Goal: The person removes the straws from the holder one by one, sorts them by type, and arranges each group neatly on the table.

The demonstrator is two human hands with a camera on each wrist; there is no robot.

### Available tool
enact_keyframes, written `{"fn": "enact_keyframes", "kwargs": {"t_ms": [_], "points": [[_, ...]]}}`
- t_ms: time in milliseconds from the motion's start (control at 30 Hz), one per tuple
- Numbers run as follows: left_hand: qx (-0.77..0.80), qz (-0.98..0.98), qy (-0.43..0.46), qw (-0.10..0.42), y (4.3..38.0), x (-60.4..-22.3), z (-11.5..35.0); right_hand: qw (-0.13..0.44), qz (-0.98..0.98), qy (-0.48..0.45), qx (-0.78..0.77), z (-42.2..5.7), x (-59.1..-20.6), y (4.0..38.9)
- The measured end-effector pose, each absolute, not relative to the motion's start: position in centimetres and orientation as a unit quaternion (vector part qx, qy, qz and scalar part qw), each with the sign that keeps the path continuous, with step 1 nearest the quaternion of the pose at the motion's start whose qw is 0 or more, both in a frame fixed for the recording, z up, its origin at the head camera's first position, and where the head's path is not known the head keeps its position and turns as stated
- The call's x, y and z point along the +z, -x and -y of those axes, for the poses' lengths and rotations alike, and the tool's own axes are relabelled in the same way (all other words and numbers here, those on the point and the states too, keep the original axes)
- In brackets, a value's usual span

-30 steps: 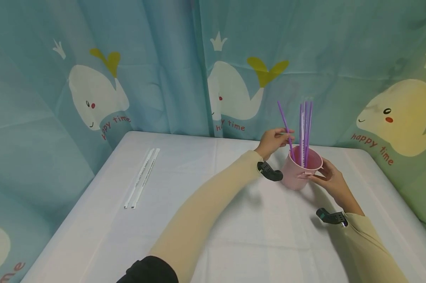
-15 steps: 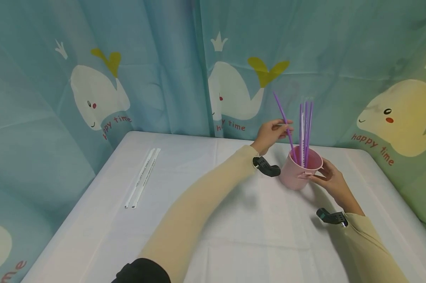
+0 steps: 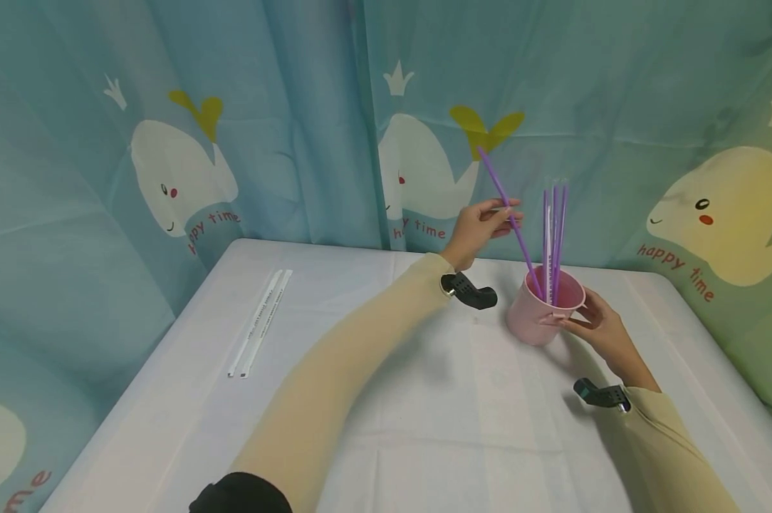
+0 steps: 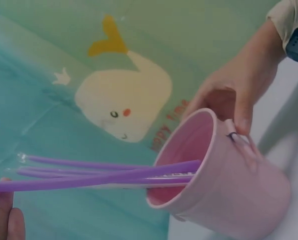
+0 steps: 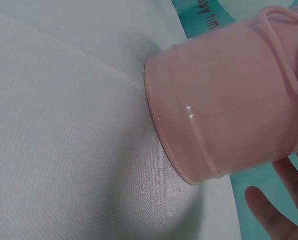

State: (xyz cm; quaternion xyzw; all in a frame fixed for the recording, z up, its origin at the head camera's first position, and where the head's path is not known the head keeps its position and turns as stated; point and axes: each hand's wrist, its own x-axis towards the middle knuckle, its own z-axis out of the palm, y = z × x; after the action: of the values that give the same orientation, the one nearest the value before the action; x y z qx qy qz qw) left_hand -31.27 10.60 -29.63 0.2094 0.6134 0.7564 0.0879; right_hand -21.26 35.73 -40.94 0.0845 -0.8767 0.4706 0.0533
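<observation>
Between the thumb and fingers of my left hand (image 3: 476, 229) is a long purple straw (image 3: 524, 249), slanting up and left, its lower end inside a pink bucket (image 3: 532, 322). Several other purple straws (image 3: 556, 235) in clear wrappers stand upright in the bucket, along with a white strip bearing print. My right hand (image 3: 600, 333) grips the bucket's right side near the rim, its thumb by the small handle in the left wrist view. The bucket (image 5: 223, 100) stands tilted on the white cloth in the right wrist view.
Two slim white printed strips (image 3: 266, 324) lie side by side on the left of the white table (image 3: 450, 420). A blue-green curtain (image 3: 309, 128) with whale prints hangs behind the table and along its sides.
My left hand has moved up and left, pulling the purple straw further out of the bucket and tilting it more to the left. The right hand and bucket stay nearly in place.
</observation>
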Motion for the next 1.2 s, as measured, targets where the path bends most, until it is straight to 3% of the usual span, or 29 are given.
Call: {"fn": "enact_keyframes", "kwargs": {"t_ms": [833, 1200], "points": [[0.743, -0.613, -0.251, 0.097, 28.5, -28.2, -5.9, 0.063, 0.877, -0.087, 0.468, -35.7, -41.0, 21.4], [0.69, -0.682, -0.19, 0.149, 27.3, -29.9, -3.2, 0.055, 0.882, -0.078, 0.461, -35.7, -40.9, 21.2]]}}
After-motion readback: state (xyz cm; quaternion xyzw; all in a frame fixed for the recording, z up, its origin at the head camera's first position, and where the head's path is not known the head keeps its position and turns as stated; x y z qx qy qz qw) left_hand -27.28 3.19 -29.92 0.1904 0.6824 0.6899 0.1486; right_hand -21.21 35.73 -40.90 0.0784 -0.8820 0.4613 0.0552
